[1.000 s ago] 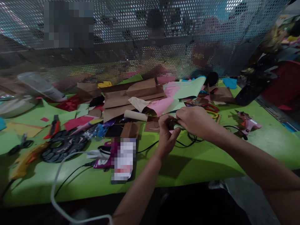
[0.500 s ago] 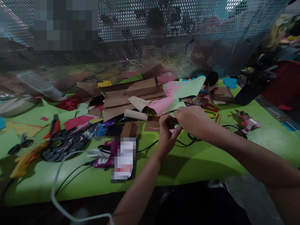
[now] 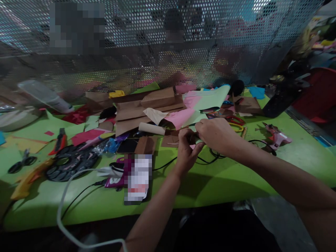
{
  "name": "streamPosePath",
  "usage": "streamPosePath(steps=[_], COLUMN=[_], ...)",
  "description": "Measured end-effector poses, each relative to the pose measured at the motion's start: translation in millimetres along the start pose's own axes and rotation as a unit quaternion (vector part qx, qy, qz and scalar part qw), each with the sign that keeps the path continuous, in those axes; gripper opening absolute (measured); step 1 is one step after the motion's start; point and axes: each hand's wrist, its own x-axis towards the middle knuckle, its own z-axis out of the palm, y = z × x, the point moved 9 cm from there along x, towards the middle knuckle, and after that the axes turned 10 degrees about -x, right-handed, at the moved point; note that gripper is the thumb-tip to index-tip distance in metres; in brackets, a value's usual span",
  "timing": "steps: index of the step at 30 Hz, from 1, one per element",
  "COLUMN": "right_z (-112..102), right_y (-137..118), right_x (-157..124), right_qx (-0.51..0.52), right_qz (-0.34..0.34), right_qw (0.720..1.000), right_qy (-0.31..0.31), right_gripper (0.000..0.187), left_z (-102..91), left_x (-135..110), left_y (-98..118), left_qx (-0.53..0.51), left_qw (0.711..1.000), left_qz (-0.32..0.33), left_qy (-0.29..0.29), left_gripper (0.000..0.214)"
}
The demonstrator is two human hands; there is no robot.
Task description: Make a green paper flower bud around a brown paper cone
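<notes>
My left forearm [image 3: 157,209] rises from the bottom edge, leaning rightward, and ends in my left hand [image 3: 187,146], its palm side turned in and its fingers curled. Finger and thumb are closed on a small pale-green piece [image 3: 198,140], mostly hidden between my two hands above the green-covered table [image 3: 228,189]; my thumb points right along its near side.

My right forearm [image 3: 278,171] slants in from the right edge. My right hand [image 3: 217,135] has its back upward, knuckles bent, fingers reaching left and down to the same piece; its fingertips are covered, so I cannot tell whether they pinch it.

A thin black cable [image 3: 165,165] runs across the table by my hands. A cream cardboard tube [image 3: 151,128] lies to their left, and a pink glue gun [image 3: 279,140] well apart to their right.
</notes>
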Motion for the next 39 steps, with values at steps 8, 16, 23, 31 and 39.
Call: streamPosePath(steps=[8, 16, 23, 31, 39], right_z=[-1.8, -3.6, -7.8, -3.3, -0.7], right_y=[4.7, 8.4, 10.6, 9.8, 11.1], right_x=[-0.3, -0.5, -1.3, -2.2, -1.4], right_qx=[0.02, 0.027, 0.044, 0.058, 0.084], right_qz=[0.021, 0.032, 0.042, 0.028, 0.025], right_qw=[1.0, 0.999, 0.998, 0.998, 0.996], right_qy=[0.0, -0.027, -0.028, -0.016, -0.035], right_gripper=[0.02, 0.022, 0.019, 0.02, 0.021], left_z=[-1.9, -1.6, -1.5, -1.9, -0.7], left_x=[-0.8, -1.1, -1.9, -1.5, -0.7], left_y=[-2.1, -5.5, -6.4, -5.9, -6.8], left_qx=[-0.001, -0.014, -0.031, -0.025, -0.042], left_qw=[1.0, 1.0, 0.999, 0.999, 0.998], left_qz=[-0.01, -0.023, -0.032, -0.042, -0.042], left_qy=[0.003, 0.004, 0.007, 0.006, 0.001], left_gripper=[0.041, 0.041, 0.041, 0.041, 0.04])
